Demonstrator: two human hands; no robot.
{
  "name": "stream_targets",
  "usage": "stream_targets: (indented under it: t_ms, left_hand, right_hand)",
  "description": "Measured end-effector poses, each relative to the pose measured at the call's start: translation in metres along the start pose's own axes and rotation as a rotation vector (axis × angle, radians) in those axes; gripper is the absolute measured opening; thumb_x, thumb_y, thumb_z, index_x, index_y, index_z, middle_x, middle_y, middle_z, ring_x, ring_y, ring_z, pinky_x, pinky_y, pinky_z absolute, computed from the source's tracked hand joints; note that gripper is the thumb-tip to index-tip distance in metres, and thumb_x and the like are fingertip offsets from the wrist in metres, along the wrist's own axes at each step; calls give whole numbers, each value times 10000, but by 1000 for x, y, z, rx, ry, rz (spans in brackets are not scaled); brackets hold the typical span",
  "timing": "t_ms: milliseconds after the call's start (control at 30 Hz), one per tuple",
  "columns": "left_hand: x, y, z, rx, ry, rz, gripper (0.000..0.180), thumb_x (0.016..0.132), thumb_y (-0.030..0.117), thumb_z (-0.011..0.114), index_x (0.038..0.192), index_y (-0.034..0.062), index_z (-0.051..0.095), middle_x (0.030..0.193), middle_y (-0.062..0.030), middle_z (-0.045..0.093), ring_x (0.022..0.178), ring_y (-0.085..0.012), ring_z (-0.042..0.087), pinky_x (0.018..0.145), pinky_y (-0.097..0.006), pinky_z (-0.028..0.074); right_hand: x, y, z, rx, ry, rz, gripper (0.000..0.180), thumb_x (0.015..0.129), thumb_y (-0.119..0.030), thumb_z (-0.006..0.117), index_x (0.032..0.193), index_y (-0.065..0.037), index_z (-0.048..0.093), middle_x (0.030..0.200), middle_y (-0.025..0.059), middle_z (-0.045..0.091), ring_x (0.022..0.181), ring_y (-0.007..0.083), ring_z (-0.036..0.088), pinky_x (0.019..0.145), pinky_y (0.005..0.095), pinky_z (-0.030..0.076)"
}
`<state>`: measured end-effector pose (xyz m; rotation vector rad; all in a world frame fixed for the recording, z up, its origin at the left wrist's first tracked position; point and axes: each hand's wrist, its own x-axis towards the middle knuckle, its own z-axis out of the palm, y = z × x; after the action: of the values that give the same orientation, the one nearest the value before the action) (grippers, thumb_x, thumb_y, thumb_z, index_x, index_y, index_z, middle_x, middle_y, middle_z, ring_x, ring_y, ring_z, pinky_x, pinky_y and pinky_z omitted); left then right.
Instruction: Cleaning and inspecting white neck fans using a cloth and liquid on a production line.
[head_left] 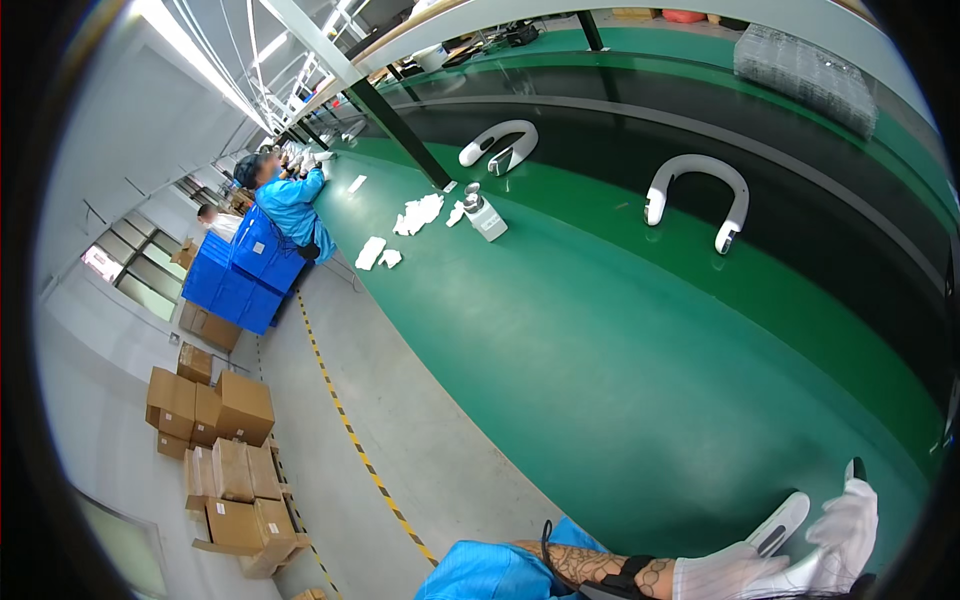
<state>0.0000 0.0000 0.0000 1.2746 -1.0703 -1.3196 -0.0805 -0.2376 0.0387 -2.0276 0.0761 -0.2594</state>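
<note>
My left hand [842,530], in a thin white glove, is at the lower right, over the near end of the green bench. Its fingers are curled closed round a white U-shaped neck device, whose one end [780,524] shows a grey oval panel. A dark tip stands up beyond the fingers; the rest of the device is hidden by the glove and the picture's edge. My left forearm, patterned and with a black band, comes in from a blue sleeve. I make out no separate right hand.
Two white U-shaped devices, one farther off [513,130] and one nearer [697,165], lie along the dark belt [620,130]. A metal-topped bottle [484,218] stands near crumpled white cloths [418,214]. A blue-clad person [290,205] works beyond blue crates [240,275]. Cardboard boxes [245,405] line the left wall.
</note>
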Motion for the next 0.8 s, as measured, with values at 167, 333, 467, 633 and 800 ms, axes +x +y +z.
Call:
stream_targets:
  t_ms: [167,333,467,633,800]
  left_hand:
    - [-3,5,-18,399,55,177,126,1065,148,542,1111,111,653,1052,-77,647,1017,-216,629,920,-370,487]
    - [-9,-10,-16,-311,211,235,148,1090,127,517,1109,97,661,992,-62,660,953,-218,649,887,-360,501]
    - [-15,-8,-31,-32,157,263,152,1060,136,568,1150,60,664,973,-101,675,952,-248,682,865,-372,514]
    - [-20,-12,-45,164,274,360,147,940,166,661,1042,60,672,908,-94,659,837,-268,677,739,-393,521]
    - [-23,-17,-55,312,393,472,192,821,196,754,934,60,679,842,-87,644,723,-289,671,613,-415,529]
  right_hand:
    - [44,7,7,-157,67,-361,137,1002,-164,610,1059,-47,654,884,80,626,898,249,632,1030,497,486]
    - [64,16,20,487,110,321,355,983,-351,637,1206,-81,693,1038,129,746,1024,253,684,993,455,486]
    - [67,7,27,-47,274,-91,172,968,-223,619,1013,-57,624,896,92,625,902,273,614,1028,509,475]
    - [112,-97,38,-620,-565,-139,192,942,-222,637,1024,-53,678,794,67,642,891,215,650,958,470,481]
    - [64,-40,59,-527,-298,62,143,913,-223,637,939,-86,666,777,57,592,861,218,633,881,463,488]
